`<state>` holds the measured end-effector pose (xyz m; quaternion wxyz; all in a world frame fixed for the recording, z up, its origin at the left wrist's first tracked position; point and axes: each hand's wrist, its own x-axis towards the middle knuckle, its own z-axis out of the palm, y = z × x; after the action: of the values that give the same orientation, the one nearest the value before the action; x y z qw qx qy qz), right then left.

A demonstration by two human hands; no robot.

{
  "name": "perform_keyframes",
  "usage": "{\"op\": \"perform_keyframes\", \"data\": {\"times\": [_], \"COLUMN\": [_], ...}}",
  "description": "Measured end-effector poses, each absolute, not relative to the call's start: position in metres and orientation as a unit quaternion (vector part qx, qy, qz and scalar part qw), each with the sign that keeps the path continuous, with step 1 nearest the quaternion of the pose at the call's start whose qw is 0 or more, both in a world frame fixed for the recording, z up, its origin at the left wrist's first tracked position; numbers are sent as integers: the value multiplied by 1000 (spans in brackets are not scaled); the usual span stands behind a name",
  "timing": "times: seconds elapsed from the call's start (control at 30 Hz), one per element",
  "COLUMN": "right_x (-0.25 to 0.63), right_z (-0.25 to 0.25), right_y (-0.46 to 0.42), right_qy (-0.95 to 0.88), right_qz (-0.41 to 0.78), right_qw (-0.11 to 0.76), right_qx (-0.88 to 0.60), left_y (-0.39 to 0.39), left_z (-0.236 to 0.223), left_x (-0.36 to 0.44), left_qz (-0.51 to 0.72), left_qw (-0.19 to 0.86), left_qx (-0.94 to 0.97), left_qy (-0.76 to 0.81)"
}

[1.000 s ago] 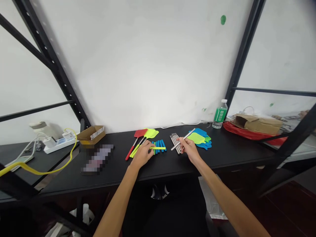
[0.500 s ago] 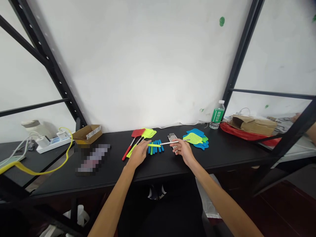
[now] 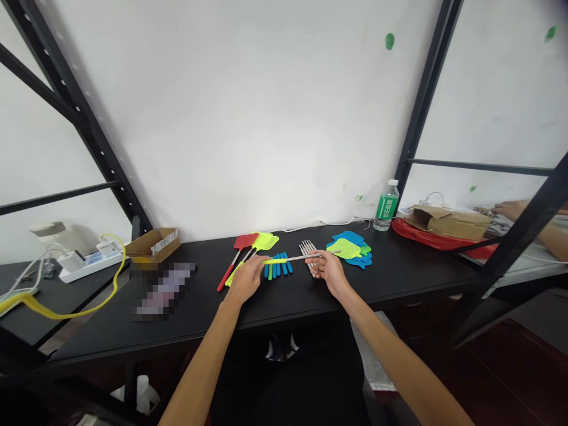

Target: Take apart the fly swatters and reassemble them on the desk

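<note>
My left hand (image 3: 247, 277) is closed on a yellow-green fly swatter handle (image 3: 274, 261), held level above the table. My right hand (image 3: 327, 271) pinches a thin metal rod (image 3: 296, 258) whose left end meets the handle; whether it sits inside cannot be made out. Below and between the hands lie several loose blue handles (image 3: 278, 269) and a green one (image 3: 270, 272). Several metal rods (image 3: 307, 248) lie side by side near my right fingers. Beyond that hand is a pile of blue and green swatter heads with a yellow-green head (image 3: 344, 249) on top.
Left of my left hand lie fly swatters with a red head (image 3: 245, 241) and yellow-green heads (image 3: 265, 241). Farther left are a cardboard box (image 3: 153, 244) and a power strip (image 3: 91, 266). A water bottle (image 3: 387, 206) stands at back right, near red plastic (image 3: 437, 236). Another person's arm shows far right.
The view has shifted slightly, so things sit a little farther left. Both hands keep their hold on the handle and rod, with hardly any visible movement. More of the other person's hand shows.
</note>
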<state>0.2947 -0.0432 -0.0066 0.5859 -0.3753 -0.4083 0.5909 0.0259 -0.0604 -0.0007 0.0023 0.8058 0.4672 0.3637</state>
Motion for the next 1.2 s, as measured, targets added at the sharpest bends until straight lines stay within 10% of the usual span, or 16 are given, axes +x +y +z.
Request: {"op": "perform_keyframes", "data": {"times": [1.2], "right_x": [301], "right_z": [6], "right_y": [-46], "right_qy": [-515], "right_qz": [479], "right_qw": [607], "right_qx": [-369], "left_y": [-62], "left_z": [0], "left_x": [26], "left_qz": [363], "left_qw": [13], "left_qx": [797], "left_qy": [482]}}
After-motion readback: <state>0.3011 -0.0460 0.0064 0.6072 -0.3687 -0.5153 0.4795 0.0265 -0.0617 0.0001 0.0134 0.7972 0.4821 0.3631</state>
